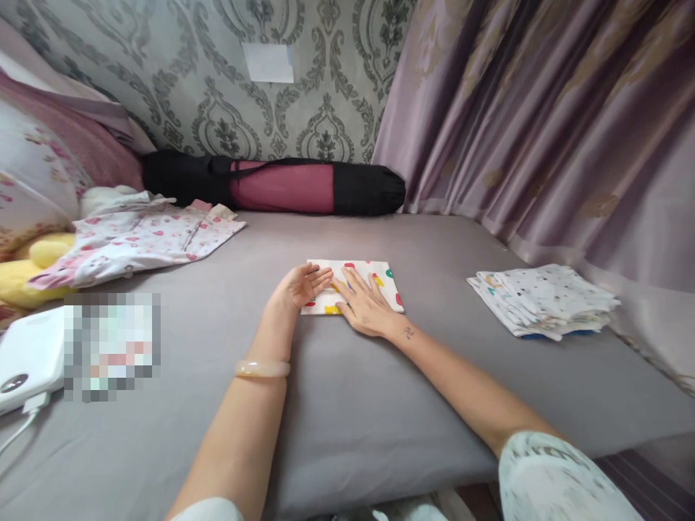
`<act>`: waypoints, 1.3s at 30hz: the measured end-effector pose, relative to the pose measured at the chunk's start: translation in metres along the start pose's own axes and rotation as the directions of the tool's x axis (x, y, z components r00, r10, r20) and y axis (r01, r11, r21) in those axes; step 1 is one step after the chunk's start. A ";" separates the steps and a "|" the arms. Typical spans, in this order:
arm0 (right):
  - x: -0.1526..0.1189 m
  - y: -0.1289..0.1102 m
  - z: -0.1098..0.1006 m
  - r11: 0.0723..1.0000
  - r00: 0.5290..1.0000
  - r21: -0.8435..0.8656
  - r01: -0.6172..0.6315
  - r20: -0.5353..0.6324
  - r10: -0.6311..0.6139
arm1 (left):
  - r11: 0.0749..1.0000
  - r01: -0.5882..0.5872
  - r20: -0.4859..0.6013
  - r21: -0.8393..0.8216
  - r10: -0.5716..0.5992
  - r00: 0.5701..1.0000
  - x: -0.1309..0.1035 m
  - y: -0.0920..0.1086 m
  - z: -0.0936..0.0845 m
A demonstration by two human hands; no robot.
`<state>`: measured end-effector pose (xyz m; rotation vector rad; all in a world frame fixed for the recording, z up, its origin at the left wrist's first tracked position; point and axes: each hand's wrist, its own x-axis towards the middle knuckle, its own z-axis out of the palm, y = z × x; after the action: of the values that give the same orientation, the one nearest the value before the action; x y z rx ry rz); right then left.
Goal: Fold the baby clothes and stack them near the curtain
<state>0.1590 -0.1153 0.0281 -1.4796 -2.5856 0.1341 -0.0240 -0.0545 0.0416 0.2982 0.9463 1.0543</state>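
A folded white cloth with red, yellow and green shapes lies flat on the grey sheet in front of me. My right hand rests palm down on it, fingers spread. At the cloth's left edge is my left hand, turned with its palm up and its fingers stretched out over the cloth. Nothing is held in either hand. Part of the cloth's print is hidden beneath the hands.
To the right sits a stack of folded printed cloths. A long black and maroon bag lies along the wall. On the left are a heart-print garment, a yellow plush item and a white power bank with a cable.
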 end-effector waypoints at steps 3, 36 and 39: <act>-0.002 -0.005 0.003 0.998 0.998 0.037 0.050 0.037 -0.051 | 1.000 0.005 0.002 0.015 -0.006 1.000 -0.001 -0.001 0.001; 0.040 0.079 -0.004 0.948 0.956 0.152 -0.280 -0.043 0.289 | 0.540 -0.162 0.023 0.826 0.255 0.967 0.078 0.044 0.022; 0.039 0.080 -0.003 0.944 0.956 0.165 -0.284 -0.026 0.292 | 0.475 -0.145 0.033 0.868 0.237 0.971 0.079 0.047 0.023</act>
<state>0.2078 -0.0409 0.0220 -1.7653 -2.2451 0.3264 -0.0216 0.0400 0.0435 1.2515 1.5266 0.6935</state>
